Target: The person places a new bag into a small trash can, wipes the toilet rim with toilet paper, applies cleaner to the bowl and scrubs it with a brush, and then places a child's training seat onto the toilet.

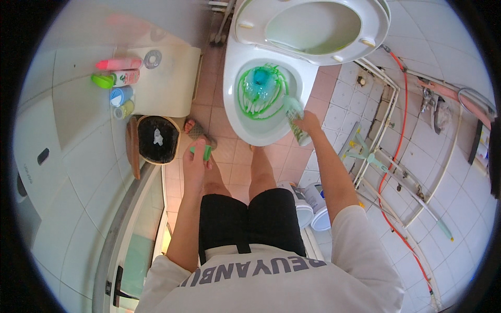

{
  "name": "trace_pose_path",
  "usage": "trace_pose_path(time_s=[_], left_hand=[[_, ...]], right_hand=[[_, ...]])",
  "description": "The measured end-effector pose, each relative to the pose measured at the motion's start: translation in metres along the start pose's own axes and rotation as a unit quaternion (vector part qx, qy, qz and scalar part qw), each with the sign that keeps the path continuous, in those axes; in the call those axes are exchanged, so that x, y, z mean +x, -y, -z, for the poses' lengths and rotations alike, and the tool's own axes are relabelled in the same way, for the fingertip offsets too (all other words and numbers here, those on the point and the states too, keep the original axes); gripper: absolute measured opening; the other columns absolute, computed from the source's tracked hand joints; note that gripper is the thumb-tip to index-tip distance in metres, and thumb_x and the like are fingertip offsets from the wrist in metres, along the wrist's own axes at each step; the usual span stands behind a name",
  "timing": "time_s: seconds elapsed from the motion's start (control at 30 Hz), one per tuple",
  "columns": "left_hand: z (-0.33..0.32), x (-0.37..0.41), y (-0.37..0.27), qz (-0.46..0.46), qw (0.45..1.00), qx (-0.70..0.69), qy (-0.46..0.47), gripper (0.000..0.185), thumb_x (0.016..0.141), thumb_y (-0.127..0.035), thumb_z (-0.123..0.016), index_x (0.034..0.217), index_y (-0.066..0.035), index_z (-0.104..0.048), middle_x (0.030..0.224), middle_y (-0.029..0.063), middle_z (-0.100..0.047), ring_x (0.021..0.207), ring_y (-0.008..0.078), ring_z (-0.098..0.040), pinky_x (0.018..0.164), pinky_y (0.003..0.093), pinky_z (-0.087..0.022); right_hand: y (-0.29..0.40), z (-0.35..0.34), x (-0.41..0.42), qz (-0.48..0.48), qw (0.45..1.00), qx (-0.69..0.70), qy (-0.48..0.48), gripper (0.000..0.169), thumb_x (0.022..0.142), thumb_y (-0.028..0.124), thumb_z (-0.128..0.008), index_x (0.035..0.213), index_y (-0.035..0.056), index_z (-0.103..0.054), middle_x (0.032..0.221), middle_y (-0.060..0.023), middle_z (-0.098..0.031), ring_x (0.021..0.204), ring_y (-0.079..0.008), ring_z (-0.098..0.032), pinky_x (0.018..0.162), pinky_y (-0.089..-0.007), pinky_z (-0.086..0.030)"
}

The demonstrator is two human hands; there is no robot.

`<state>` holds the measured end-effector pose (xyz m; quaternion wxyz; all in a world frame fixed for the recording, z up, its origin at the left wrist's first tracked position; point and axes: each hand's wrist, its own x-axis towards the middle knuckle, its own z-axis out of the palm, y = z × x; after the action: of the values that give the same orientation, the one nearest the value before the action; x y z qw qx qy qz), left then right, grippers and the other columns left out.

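Observation:
My right hand (pixel 309 123) is closed around a toilet cleaner bottle (pixel 299 131), tilted with its neck over the front right rim of the white toilet bowl (pixel 258 135). Green gel (pixel 244 105) streaks the bowl's inner wall in loops, and blue-green water with foam (pixel 260 84) lies at the middle. The toilet seat (pixel 250 19) and lid stand raised. Down to the left, in front of my left leg, my left hand (pixel 194 156) holds a green cap (pixel 206 152) between thumb and fingers.
A lined trash bin (pixel 148 150) stands left, below a cream cabinet top (pixel 168 86) bearing a pink bottle (pixel 125 63), a green-capped bottle (pixel 125 78) and small containers. White buckets (pixel 317 195) stand behind my right leg. Pipes, a red hose (pixel 406 98) and a mop (pixel 407 184) line the right wall.

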<state>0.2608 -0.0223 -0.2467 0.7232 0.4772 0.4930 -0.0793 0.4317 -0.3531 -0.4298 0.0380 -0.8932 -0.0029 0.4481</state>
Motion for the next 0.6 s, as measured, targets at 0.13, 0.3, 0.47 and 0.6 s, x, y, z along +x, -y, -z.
trace_pose_path(time_s=[0.13,0.3,0.47,0.6], left_hand=[[0.000,0.001,0.009,0.001,1.000,0.013,0.021,0.019,0.093,-0.026,-0.051,0.091,-0.007,-0.054,0.076,-0.0006,-0.052,0.062,0.0072,-0.047,0.055,0.0229,-0.040],[-0.017,-0.001,0.012,-0.019,0.998,-0.001,0.060,0.019,0.088,-0.013,-0.059,0.104,-0.003,-0.055,0.084,0.0013,-0.056,0.066,0.0075,-0.051,0.060,0.0214,-0.043],[-0.020,-0.009,0.012,-0.062,0.994,0.021,0.086,0.027,0.090,-0.013,-0.058,0.115,-0.004,-0.055,0.098,0.0024,-0.060,0.085,0.0093,-0.057,0.073,0.0226,-0.047],[-0.035,-0.026,-0.012,-0.092,0.988,0.015,0.121,0.029,0.090,-0.012,-0.056,0.117,-0.003,-0.055,0.100,0.0032,-0.060,0.087,0.0114,-0.058,0.079,0.0253,-0.047]], right_hand=[[-0.031,-0.045,-0.033,0.032,0.975,0.175,-0.133,0.050,0.070,0.031,-0.072,0.107,0.0010,-0.056,0.095,-0.0201,-0.063,0.089,-0.0331,-0.062,0.077,-0.0394,-0.048],[-0.036,-0.088,-0.060,0.091,0.892,0.408,-0.169,0.045,0.070,0.018,-0.074,0.107,0.0016,-0.053,0.090,-0.0151,-0.061,0.083,-0.0250,-0.059,0.075,-0.0351,-0.047],[0.041,-0.059,-0.136,0.162,0.855,0.484,-0.099,0.043,0.073,0.011,-0.073,0.108,0.0026,-0.051,0.097,-0.0098,-0.059,0.091,-0.0174,-0.055,0.081,-0.0313,-0.044],[0.074,-0.024,-0.197,0.240,0.854,0.460,-0.035,0.041,0.074,0.006,-0.072,0.108,0.0029,-0.051,0.097,-0.0088,-0.059,0.093,-0.0163,-0.055,0.082,-0.0296,-0.043]])
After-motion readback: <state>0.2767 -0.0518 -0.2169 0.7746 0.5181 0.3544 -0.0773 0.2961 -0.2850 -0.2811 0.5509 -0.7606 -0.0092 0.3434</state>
